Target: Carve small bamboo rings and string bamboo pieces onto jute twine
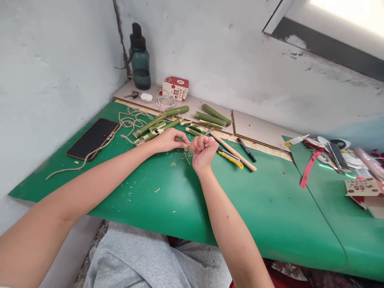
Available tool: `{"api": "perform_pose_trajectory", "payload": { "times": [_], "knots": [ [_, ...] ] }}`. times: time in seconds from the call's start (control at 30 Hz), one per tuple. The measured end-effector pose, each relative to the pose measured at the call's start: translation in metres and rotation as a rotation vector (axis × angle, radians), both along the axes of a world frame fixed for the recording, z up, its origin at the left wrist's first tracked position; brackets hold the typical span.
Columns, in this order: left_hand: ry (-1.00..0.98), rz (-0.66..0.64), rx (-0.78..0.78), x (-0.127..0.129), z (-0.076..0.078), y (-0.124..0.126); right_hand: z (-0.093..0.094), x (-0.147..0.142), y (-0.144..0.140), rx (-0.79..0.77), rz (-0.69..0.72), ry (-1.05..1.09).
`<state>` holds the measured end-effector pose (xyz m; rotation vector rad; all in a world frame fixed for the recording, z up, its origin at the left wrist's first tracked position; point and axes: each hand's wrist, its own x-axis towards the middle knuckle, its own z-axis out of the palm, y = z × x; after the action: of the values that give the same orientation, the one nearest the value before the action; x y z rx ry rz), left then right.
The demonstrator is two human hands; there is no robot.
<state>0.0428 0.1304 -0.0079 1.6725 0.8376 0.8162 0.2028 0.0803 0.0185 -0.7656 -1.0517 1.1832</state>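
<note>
My left hand pinches a small greenish bamboo piece between thumb and fingertips, just over the green table mat. Right beside it, my right hand is closed in a fist against the other side of that piece; what its fingers wrap round is hidden. Thin shavings lie beneath both hands. Cut bamboo tubes lie behind my left hand. To the right of my right hand are a yellow box cutter and a hammer with a wooden handle.
A phone and loose twine lie at left. A water bottle, a red and cream box and a coiled cable stand along the wall. A black marker lies at right, with clutter and a red strip farther off.
</note>
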Motion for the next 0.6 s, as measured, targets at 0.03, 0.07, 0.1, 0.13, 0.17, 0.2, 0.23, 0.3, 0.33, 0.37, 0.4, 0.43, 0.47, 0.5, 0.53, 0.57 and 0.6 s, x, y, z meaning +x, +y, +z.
{"api": "perform_pose_trajectory", "payload": {
  "times": [0.03,0.07,0.1,0.13,0.17,0.2,0.23,0.3,0.33,0.37,0.4,0.43,0.47,0.5,0.53,0.57,0.6],
  "knots": [
    [-0.002,0.0,-0.005,0.0,0.0004,0.0001,0.0013,0.0007,-0.0002,0.004,-0.004,-0.012],
    [-0.006,-0.002,-0.01,0.0,0.0007,0.0002,0.0026,0.0015,-0.0005,0.009,-0.01,-0.021],
    [-0.011,-0.003,-0.015,0.0002,0.0008,0.0002,0.0039,0.0021,-0.0007,0.015,-0.015,-0.025],
    [-0.016,-0.004,-0.02,0.0004,0.0008,0.0001,0.005,0.0027,-0.0009,0.02,-0.016,-0.024],
    [-0.02,-0.008,-0.024,0.0006,0.0007,0.0,0.0056,0.003,-0.001,0.027,-0.015,-0.015],
    [-0.026,-0.013,-0.026,0.0007,0.0005,-0.0002,0.0057,0.0031,-0.001,0.034,-0.012,-0.001],
    [-0.034,-0.019,-0.027,0.0009,0.0003,-0.0005,0.0052,0.0028,-0.0008,0.038,-0.005,0.015],
    [-0.038,-0.03,-0.022,0.0008,0.0006,-0.0011,0.0027,0.0011,-0.0005,0.032,0.014,0.044],
    [-0.029,-0.032,-0.017,0.0006,0.0011,-0.0014,0.001,-0.0003,-0.0005,0.02,0.019,0.056],
    [-0.013,-0.032,-0.013,0.0004,0.002,-0.0017,-0.0006,-0.0018,-0.0005,0.002,0.019,0.064],
    [0.007,-0.031,-0.011,0.0002,0.0031,-0.0019,-0.0018,-0.0033,-0.0007,-0.014,0.015,0.071],
    [0.024,-0.029,-0.013,0.0001,0.0044,-0.0021,-0.0024,-0.0044,-0.001,-0.027,0.01,0.079],
    [0.034,-0.026,-0.016,0.0001,0.0057,-0.0023,-0.0023,-0.0052,-0.0015,-0.033,0.006,0.088],
    [0.036,-0.023,-0.019,0.0002,0.0069,-0.0025,-0.0012,-0.0054,-0.0023,-0.031,0.007,0.097],
    [0.031,-0.019,-0.019,0.0004,0.0079,-0.0028,0.0006,-0.0051,-0.0031,-0.021,0.013,0.107],
    [0.025,-0.015,-0.014,0.0008,0.0085,-0.0031,0.0029,-0.0044,-0.004,-0.004,0.018,0.117],
    [0.02,-0.012,-0.006,0.0011,0.0087,-0.0033,0.0055,-0.0035,-0.0048,0.017,0.024,0.126]
  ]
}}
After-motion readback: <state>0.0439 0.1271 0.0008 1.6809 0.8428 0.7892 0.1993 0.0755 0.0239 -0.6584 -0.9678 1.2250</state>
